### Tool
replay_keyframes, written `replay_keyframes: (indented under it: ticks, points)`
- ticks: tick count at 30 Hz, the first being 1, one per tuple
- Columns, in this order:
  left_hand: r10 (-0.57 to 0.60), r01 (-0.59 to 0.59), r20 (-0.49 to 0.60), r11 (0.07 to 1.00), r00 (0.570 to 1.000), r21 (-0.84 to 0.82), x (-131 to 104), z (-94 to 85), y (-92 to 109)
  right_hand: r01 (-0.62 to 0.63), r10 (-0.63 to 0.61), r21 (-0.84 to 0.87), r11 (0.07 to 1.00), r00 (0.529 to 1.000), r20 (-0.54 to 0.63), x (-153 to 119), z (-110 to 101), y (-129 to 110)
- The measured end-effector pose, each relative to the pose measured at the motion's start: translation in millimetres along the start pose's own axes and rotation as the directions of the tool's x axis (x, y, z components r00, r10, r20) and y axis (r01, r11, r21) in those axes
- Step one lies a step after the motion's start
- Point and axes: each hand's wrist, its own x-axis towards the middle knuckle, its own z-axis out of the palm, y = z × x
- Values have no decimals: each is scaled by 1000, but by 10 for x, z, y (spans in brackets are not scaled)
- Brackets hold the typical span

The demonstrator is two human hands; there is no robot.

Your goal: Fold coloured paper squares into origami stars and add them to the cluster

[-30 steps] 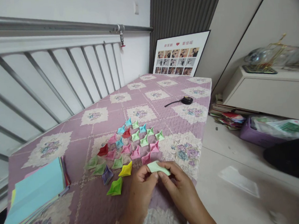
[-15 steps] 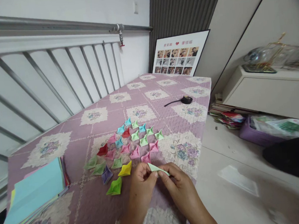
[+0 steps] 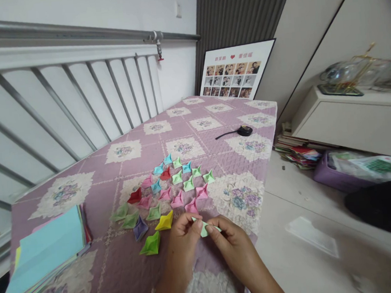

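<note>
Over a floral quilted cover [image 3: 121, 280], the left hand [image 3: 185, 236] and right hand [image 3: 229, 238] pinch one pale-green folded paper [image 3: 204, 230]; origami boats [image 3: 177, 200] lie just beyond the left hand.

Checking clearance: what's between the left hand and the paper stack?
Head view: between the left hand and the paper stack lie a yellow folded paper, a bright green one, a purple one and muted green ones, then patterned cloth.
</note>
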Motion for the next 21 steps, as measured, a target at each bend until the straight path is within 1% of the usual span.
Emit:
replay_keyframes:
  ticks: [2, 6, 8, 14, 18, 21]
  points:
    - [10, -10, -1, 1000, 1000, -4, 2, -8, -12, -25, 25, 27, 999, 1000, -3, 5, 14, 8]
    - [13, -14, -21, 999, 1000, -50, 13, -1, -14, -118, 122, 160, 980, 992, -16, 15, 28, 51]
    - [15, -17, -35, 998, 999, -64, 14, -1, -17, -147, 156, 184, 972, 987, -34, 17, 21, 64]
    - [51, -53, -66, 998, 997, -31, 3, -6, -52, -162, 171, 118, 980, 983, -65, 3, -15, 27]
    - [33, -35, -39, 998, 999, -51, 6, 0, -66, -157, 165, 99, 983, 983, -78, -8, -17, 21]
    - [23, -24, -30, 999, 999, -32, 7, -1, -68, -171, 179, 111, 979, 981, -69, -7, -18, 22]
